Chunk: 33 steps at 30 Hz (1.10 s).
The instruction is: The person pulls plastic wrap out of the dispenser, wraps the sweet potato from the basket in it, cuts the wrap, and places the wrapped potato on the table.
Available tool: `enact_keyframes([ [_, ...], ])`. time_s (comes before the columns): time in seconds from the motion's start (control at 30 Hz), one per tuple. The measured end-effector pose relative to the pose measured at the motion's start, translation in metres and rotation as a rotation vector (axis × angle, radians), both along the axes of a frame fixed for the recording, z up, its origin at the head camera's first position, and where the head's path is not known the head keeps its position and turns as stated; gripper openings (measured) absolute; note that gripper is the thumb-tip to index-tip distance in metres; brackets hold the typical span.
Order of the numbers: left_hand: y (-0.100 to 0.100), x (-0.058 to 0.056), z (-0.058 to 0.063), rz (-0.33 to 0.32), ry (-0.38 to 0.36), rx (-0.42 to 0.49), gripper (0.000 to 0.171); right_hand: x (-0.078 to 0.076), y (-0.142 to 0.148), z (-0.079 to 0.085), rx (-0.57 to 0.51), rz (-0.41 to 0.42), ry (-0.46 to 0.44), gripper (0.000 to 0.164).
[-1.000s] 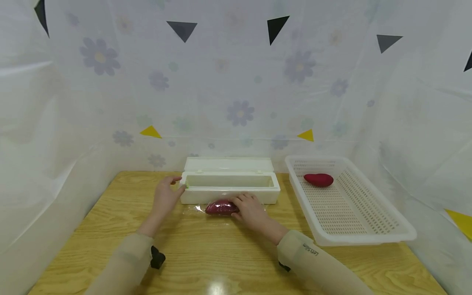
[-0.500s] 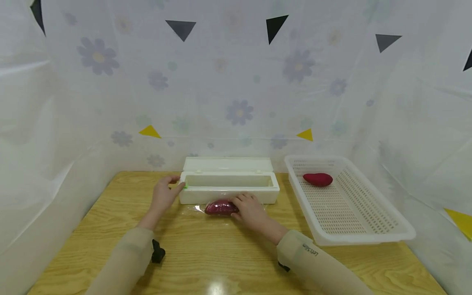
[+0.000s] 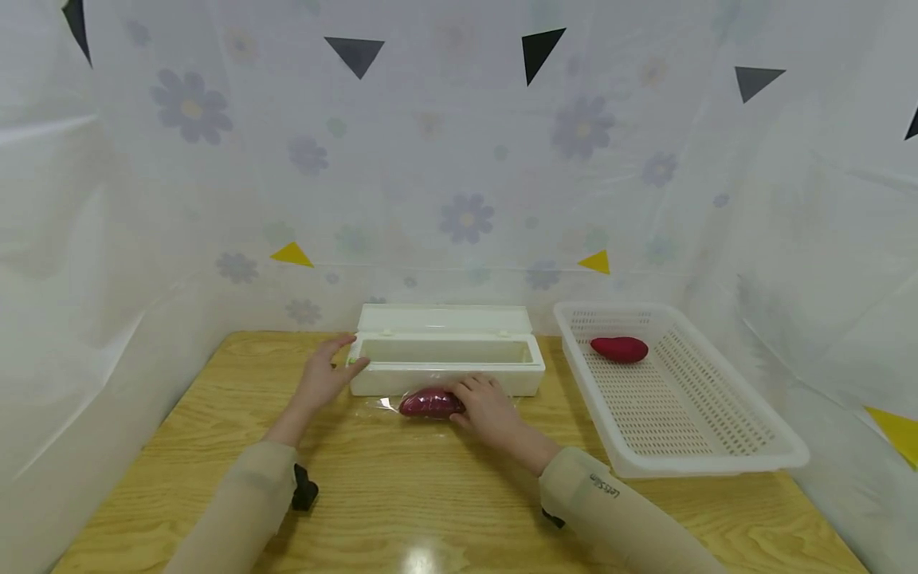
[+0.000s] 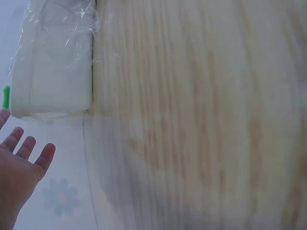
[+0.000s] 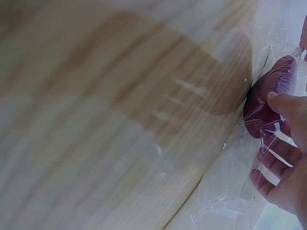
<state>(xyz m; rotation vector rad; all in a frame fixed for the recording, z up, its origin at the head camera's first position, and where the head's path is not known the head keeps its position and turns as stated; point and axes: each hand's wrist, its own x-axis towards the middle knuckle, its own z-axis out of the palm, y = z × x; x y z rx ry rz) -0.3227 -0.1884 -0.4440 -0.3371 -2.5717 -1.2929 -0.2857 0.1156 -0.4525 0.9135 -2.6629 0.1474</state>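
Note:
A long white plastic-wrap dispenser box (image 3: 402, 382) stands on the table with its lid tipped up at the back. A small green slider (image 4: 6, 97) shows at its left end. Beside that end is my left hand (image 3: 324, 381), thumb and fingers spread, holding nothing; its fingers appear apart from the box in the left wrist view. In front of the box lies a purple-red sweet potato (image 3: 425, 403), covered in clear plastic wrap (image 3: 383, 406). My right hand (image 3: 489, 410) holds its right end, the thumb laid on the film-covered skin (image 5: 268, 88).
A white perforated basket (image 3: 746, 462) sits on the right of the wooden table (image 3: 402, 494). One unwrapped red sweet potato (image 3: 621, 350) lies in its far part. White patterned sheeting (image 3: 466, 159) encloses the back and sides.
My left thumb was at the green slider near the box's left end; the hand has now opened and the thumb reaches further right, in front of the box. The right hand and sweet potato stay put.

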Motion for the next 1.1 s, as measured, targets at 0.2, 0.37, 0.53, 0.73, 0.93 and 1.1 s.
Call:
enact_keyframes([
  [0.2, 0.001, -0.005, -0.004, -0.082, -0.012, -0.063, 0.068, 0.0, 0.0, 0.0, 0.008, -0.005, -0.007, 0.044],
  [0.37, 0.001, -0.009, -0.007, -0.094, 0.011, -0.071, 0.068, 0.001, -0.001, 0.002, 0.01, 0.0, 0.001, 0.042],
  [0.53, -0.002, -0.009, -0.01, -0.112, 0.018, -0.087, 0.071, 0.0, -0.001, 0.0, 0.017, -0.003, -0.009, 0.043],
  [0.73, -0.005, -0.014, -0.015, -0.125, 0.005, -0.118, 0.075, -0.002, 0.0, -0.003, 0.008, 0.001, 0.001, 0.043],
  [0.93, -0.005, -0.016, -0.017, -0.134, -0.006, -0.112, 0.078, -0.001, 0.002, -0.001, 0.01, -0.001, -0.002, 0.046],
  [1.1, -0.006, -0.016, -0.018, -0.14, -0.012, -0.099, 0.077, 0.002, 0.002, 0.005, 0.003, -0.005, -0.019, 0.049],
])
